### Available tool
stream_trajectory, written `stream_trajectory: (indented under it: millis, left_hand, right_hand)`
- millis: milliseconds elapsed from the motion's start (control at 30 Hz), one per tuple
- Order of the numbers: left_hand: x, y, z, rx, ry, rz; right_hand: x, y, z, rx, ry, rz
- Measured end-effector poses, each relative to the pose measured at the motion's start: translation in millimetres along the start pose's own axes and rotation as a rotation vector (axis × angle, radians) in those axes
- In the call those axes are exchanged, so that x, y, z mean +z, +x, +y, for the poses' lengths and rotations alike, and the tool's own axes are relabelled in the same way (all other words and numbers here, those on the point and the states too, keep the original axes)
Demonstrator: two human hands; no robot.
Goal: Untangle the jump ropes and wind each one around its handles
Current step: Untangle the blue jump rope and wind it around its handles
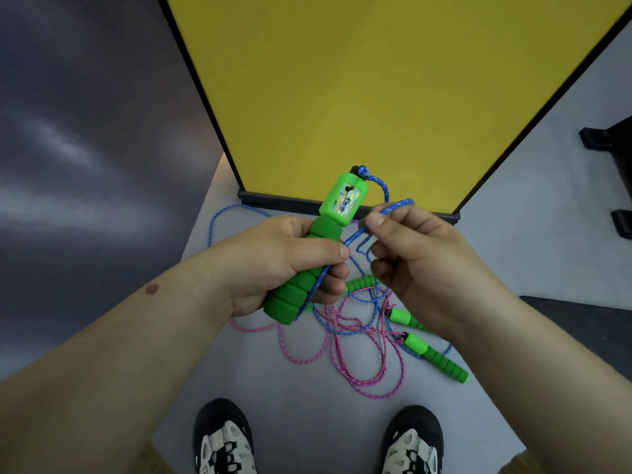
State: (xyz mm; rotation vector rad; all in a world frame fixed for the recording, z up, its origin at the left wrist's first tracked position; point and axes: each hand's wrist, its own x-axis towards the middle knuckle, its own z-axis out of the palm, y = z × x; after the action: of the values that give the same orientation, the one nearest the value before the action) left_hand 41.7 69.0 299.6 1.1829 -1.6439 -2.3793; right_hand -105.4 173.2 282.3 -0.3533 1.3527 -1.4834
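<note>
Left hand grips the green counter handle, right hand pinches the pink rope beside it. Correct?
Not quite. In the head view the right hand pinches the blue rope, not the pink rope, which lies on the floor. The left hand does grip the green counter handle.

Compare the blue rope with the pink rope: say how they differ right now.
The blue rope is partly lifted: the left hand grips its green handle and the right hand pinches a loop of it. The pink rope lies wholly on the floor, untouched. Blue runs from the raised handle's top; pink ends at a handle lying on the floor. Both are speckled braided cords, still crossed together below.
</note>
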Motion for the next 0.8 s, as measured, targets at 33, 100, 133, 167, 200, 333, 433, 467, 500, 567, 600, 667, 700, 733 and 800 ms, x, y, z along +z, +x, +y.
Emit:
stream_trajectory:
  millis: [33,100,133,167,200,333,433,467,500,567,600,667,700,733,800]
  left_hand:
    - [-1,0,0,0.003,0.006,-0.003]
    - [-1,0,0,0.011,0.012,-0.01]
    - [-1,0,0,0.013,0.012,-0.011]
    - [-1,0,-1,0.014,0.013,-0.011]
    - [-1,0,-1,0.014,0.014,-0.01]
    - [-1,0,-1,0.018,0.011,-0.006]
    - [-1,-1,0,0.021,0.016,-0.012]
    - [-1,0,0,0.021,0.013,-0.01]
    - [-1,0,0,0.02,0.01,-0.008]
    - [0,1,-1,0.019,0.005,-0.004]
    - [0,1,-1,0.019,0.005,-0.006]
    - [0,1,-1,0.016,0.003,-0.013]
    - [0,1,0,0.014,0.002,-0.014]
    - [0,0,0,0.014,0.004,-0.013]
    - [-1,0,0,0.018,0.012,0.0]
  right_hand:
    - [-3,3,-1,-0.01,0.022,0.049]
    - [-9,7,-6,-0.034,0.076,0.136]
    - [-12,9,-9,-0.046,0.1,0.172]
    - [-15,10,-12,-0.058,0.119,0.202]
    - [-17,10,-15,-0.069,0.133,0.227]
    - [-20,11,-18,-0.078,0.149,0.251]
    - [-16,10,-15,-0.043,0.137,0.19]
    - [-13,9,-12,-0.028,0.122,0.152]
    - [-11,7,-9,-0.013,0.095,0.112]
    - [-4,2,-3,0.013,0.038,0.022]
    - [-1,-1,-1,0.021,0.019,-0.021]
    - [4,-5,3,0.027,-0.004,-0.081]
    - [5,-6,4,0.025,-0.016,-0.091]
    - [5,-6,4,0.019,-0.028,-0.087]
    - [3,-4,2,-0.005,-0.028,-0.046]
